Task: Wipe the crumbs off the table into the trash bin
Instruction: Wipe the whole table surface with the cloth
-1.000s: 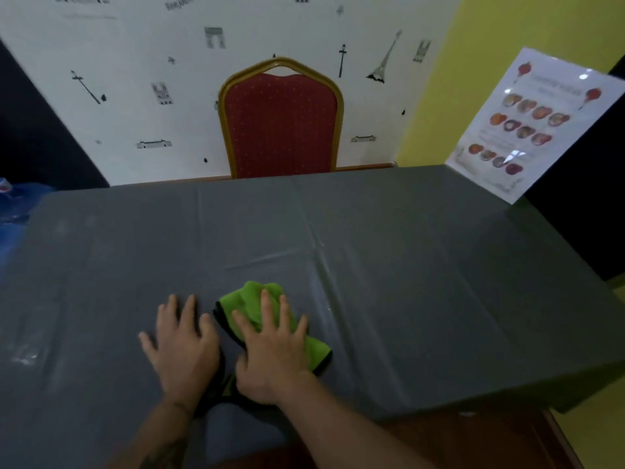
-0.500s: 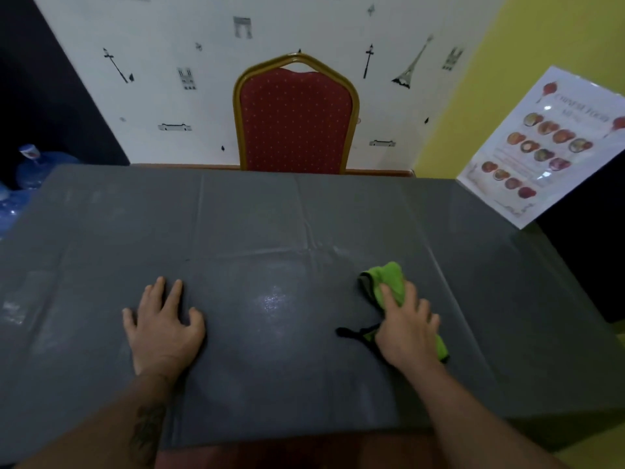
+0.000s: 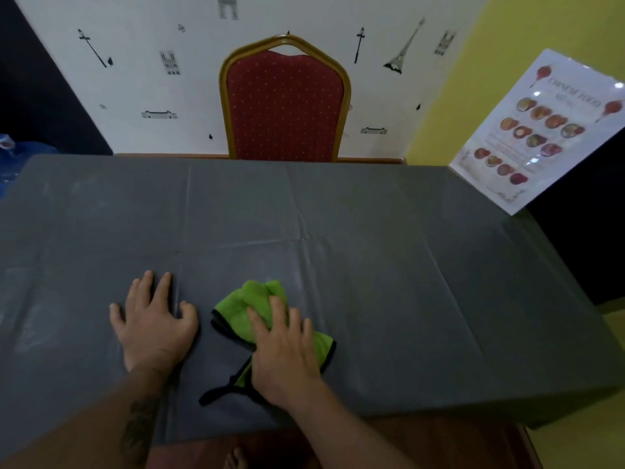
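We find the green cloth (image 3: 251, 308) lying crumpled on the grey tablecloth (image 3: 406, 272), near the near edge and slightly left of the table's centre line. The cloth has a black border, and a black strip of it trails toward the near edge under the wrist. The right hand (image 3: 285, 346) lies flat on top of the cloth's near-right portion, fingers extended and slightly spread, pressing it against the tablecloth; the fingers do not curl round the fabric. The far-left part of the cloth protrudes beyond the fingertips.

Just to the left of the cloth, and apart from it, we see the left hand (image 3: 154, 324) resting palm-down on the tablecloth. Its fingers are extended and spread, with the index fingertip bent slightly; it holds nothing. A tattoo is visible on the left forearm.

The tablecloth shows fold creases and faint pale smears. We cannot make out individual crumbs on it.

Beyond the far edge stands a red chair (image 3: 285, 106) with a gold frame, against a white wall printed with landmarks. A laminated food menu (image 3: 537, 130) leans at the far right corner. A blue water bottle (image 3: 13, 154) is partly visible at the far left.
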`<state>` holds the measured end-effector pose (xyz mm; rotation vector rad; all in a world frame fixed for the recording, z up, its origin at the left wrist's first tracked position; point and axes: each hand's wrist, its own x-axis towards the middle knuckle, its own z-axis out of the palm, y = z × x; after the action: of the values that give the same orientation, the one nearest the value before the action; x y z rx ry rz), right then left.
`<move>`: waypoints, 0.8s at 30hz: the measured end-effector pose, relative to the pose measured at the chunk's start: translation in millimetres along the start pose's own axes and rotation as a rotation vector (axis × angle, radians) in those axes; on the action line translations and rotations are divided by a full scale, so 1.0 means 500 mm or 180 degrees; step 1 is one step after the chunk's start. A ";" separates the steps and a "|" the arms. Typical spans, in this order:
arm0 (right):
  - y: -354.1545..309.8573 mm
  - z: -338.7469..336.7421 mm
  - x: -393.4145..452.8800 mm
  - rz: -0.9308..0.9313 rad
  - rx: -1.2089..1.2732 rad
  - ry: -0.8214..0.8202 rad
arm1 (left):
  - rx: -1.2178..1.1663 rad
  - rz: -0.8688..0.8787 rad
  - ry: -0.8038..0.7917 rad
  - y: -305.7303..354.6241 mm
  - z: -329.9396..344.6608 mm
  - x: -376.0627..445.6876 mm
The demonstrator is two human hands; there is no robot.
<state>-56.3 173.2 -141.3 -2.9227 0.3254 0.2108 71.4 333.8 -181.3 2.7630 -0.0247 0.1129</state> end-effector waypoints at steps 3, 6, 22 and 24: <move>0.062 -0.003 -0.003 0.0251 -0.0135 0.0166 | -0.0005 0.0022 -0.0041 -0.002 -0.005 -0.002; 0.152 -0.014 -0.023 0.0810 -0.0318 0.0237 | -0.0034 0.0037 -0.0108 -0.001 -0.010 -0.005; 0.001 -0.112 0.088 0.0709 0.0637 -0.0568 | -0.0991 -0.0559 -0.0551 0.083 -0.064 0.085; -0.027 -0.094 0.115 0.0483 0.0450 -0.0679 | -0.1137 -0.0441 -0.0565 0.102 -0.059 0.110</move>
<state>7.9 164.7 -102.4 -2.7063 0.5054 0.4964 122.3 297.0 -130.7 2.4005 0.0912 -0.1589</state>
